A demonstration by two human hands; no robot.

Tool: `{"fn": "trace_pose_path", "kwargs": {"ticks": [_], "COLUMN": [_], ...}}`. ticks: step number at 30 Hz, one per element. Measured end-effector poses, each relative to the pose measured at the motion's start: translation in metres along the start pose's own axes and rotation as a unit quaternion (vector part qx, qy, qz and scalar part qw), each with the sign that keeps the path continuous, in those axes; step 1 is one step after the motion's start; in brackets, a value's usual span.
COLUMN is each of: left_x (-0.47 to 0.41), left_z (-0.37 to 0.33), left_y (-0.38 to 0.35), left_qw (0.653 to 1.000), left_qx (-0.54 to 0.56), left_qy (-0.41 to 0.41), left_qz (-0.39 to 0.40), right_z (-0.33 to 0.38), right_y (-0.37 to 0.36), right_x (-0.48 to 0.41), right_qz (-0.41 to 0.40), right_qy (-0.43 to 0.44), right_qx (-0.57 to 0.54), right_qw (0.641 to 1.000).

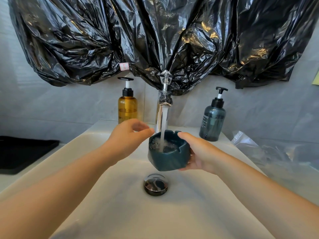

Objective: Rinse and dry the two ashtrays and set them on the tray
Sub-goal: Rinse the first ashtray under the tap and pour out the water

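Currently we note the right grip (198,153) wrapped around the dark green ashtray (168,157), thumb on its rim, holding it tilted above the sink (112,204), over the drain (155,184). Water from the faucet (159,114) runs into its bowl. Our left grip (127,137) holds nothing, fingers loosely curled, just beside the ashtray's rim. A black tray (25,152) lies on the desk, well left.

Bare throughout, from uncovered forearms (72,171) at the lower corners of view to fingertips of left hand (127,135) and right hand (198,152).
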State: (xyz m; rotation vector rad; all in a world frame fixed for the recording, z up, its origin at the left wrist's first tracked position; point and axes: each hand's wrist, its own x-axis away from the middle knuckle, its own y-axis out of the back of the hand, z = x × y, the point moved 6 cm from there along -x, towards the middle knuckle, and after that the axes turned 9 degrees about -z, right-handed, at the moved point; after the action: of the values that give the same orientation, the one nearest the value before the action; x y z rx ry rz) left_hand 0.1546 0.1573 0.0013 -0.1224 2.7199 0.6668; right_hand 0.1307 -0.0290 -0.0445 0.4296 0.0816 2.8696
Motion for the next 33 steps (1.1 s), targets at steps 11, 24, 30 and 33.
{"fn": "trace_pose_path", "kwargs": {"ticks": [11,24,30,33], "left_x": [0.017,0.009,0.014,0.014], "left_z": [-0.011,0.014,0.016,0.013], "left_y": [-0.024,-0.023,-0.032,-0.031], "left_qw": [0.976,0.959,0.934,0.931], "left_qx": [-0.046,0.21,0.282,0.278], "left_qy": [-0.093,0.148,0.18,0.177], "left_qz": [0.191,0.117,0.127,0.155], "right_z": [-0.005,-0.016,-0.014,-0.012], "right_y": [-0.011,-0.02,-0.018,-0.018], "right_x": [0.004,-0.006,-0.007,-0.009], "right_qz": [0.034,0.107,0.131,0.099], "right_qy": [-0.021,-0.066,-0.08,-0.062], "right_qx": [-0.03,-0.049,-0.159,-0.165], "right_qw": [0.999,0.991,0.975,0.979]}}
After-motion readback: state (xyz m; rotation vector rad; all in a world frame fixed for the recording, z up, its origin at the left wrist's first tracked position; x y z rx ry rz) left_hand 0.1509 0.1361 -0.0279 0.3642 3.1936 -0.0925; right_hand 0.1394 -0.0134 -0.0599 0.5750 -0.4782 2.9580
